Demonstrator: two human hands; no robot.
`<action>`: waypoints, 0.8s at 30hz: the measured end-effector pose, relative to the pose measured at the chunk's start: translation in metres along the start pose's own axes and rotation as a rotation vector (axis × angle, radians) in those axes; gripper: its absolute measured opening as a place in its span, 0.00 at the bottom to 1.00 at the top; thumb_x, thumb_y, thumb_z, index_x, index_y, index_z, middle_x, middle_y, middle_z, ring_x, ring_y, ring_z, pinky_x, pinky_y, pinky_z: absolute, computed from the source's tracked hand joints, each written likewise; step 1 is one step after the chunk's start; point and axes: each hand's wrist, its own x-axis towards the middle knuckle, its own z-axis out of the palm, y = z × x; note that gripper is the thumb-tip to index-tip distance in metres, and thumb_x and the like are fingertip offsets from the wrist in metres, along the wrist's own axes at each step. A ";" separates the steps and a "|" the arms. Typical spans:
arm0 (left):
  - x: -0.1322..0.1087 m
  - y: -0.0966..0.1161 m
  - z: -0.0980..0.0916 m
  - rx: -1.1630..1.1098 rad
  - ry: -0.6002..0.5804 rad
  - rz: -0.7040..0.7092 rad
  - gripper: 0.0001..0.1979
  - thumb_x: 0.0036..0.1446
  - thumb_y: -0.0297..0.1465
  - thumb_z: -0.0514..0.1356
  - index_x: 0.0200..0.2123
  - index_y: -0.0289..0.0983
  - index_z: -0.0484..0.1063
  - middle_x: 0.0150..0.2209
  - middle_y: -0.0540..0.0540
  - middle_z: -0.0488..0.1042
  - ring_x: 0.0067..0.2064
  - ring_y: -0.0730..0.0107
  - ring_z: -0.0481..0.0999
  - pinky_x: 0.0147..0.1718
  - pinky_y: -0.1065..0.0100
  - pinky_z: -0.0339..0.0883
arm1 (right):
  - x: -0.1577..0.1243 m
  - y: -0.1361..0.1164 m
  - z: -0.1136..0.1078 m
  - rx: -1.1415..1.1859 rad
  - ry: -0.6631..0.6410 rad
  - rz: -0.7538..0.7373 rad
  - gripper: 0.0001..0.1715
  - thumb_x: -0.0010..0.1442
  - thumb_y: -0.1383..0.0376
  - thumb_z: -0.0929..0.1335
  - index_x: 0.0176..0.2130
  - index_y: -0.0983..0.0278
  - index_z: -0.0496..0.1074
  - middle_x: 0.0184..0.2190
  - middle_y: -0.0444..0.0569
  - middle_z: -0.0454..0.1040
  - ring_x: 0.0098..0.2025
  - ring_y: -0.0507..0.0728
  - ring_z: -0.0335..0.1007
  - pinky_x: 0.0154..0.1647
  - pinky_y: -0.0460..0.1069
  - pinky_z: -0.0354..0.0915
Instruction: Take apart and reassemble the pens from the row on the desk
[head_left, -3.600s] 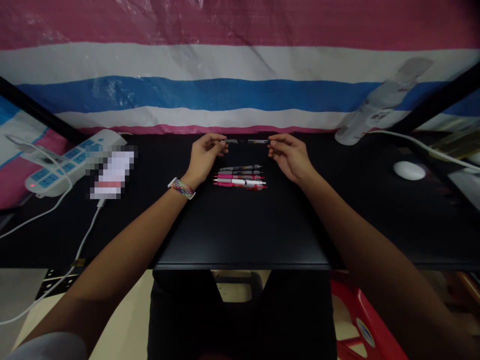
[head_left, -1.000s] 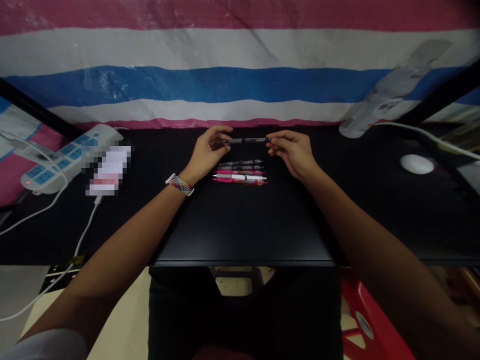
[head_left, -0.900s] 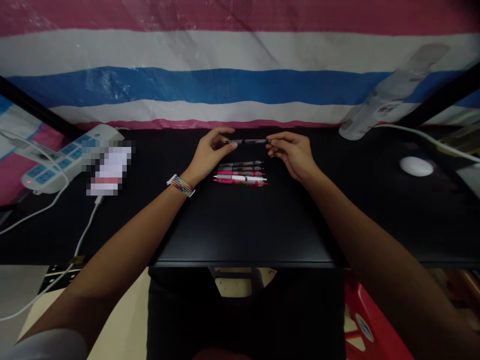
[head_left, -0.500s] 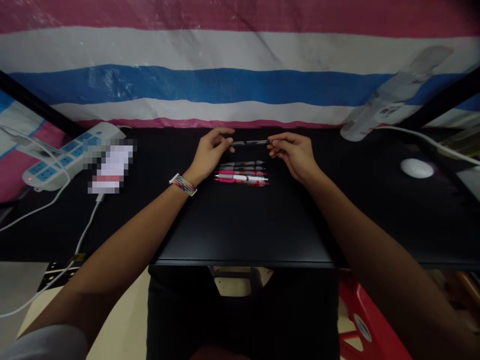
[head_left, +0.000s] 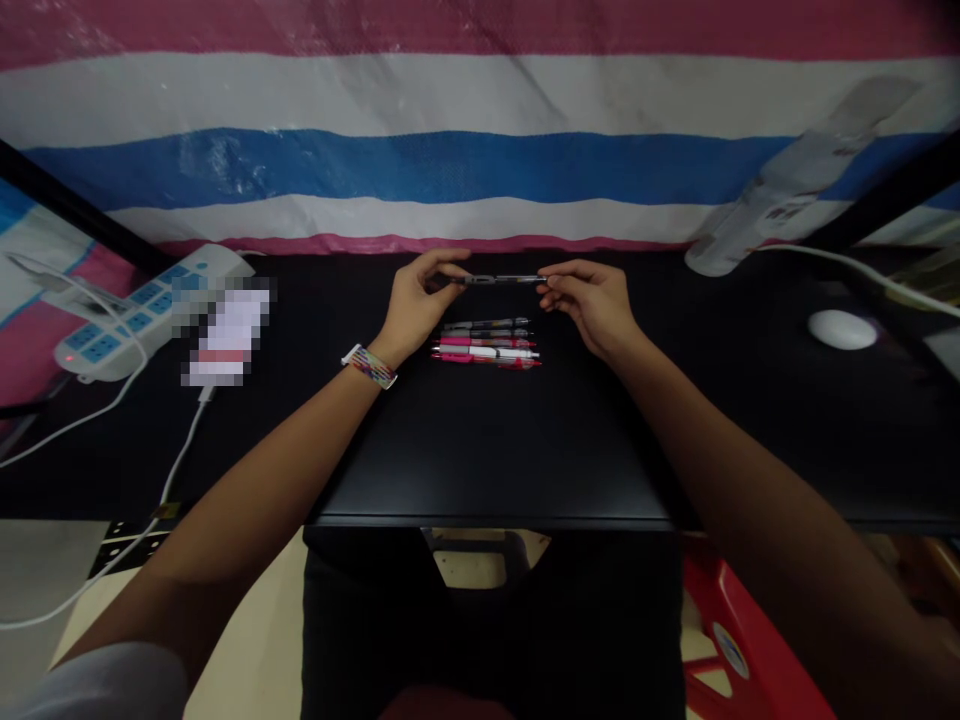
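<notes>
Black pen [head_left: 502,280], single, slim: set crosswise between two bare hands, its length running level from left to right, its middle exposed and clear of both grips. Right hand [head_left: 596,302]: thumb and forefinger pinched closed on the right-hand end of the pen. Left hand [head_left: 415,305]: index finger lifted off, the left-hand end of the pen lying between thumb and a lower finger; whether these press on it cannot be told. Multicoloured woven band [head_left: 371,366] on the left wrist. Row of pens [head_left: 495,353], nearer the body than the held pen and parallel to it: two dark ones at the far side, then pink and white ones, with red tips showing at the right; all lie close together on a black table [head_left: 487,450]. To the left: white power strip [head_left: 225,262] with blue socket faces and a red light; beside it a pixelated phone [head_left: 229,335] with a white cable [head_left: 180,460]. To the right: white mouse [head_left: 842,329]; behind it a pale bottle [head_left: 787,190], tilted in view. Background: striped sheet [head_left: 450,170] in pink, white and blue.
</notes>
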 end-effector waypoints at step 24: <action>-0.001 0.013 0.003 -0.111 0.022 -0.054 0.04 0.66 0.31 0.76 0.44 0.39 0.89 0.41 0.44 0.90 0.46 0.62 0.89 0.53 0.60 0.81 | -0.014 -0.021 0.010 0.169 -0.162 0.122 0.20 0.69 0.47 0.75 0.51 0.58 0.84 0.41 0.53 0.87 0.41 0.62 0.84 0.45 0.56 0.84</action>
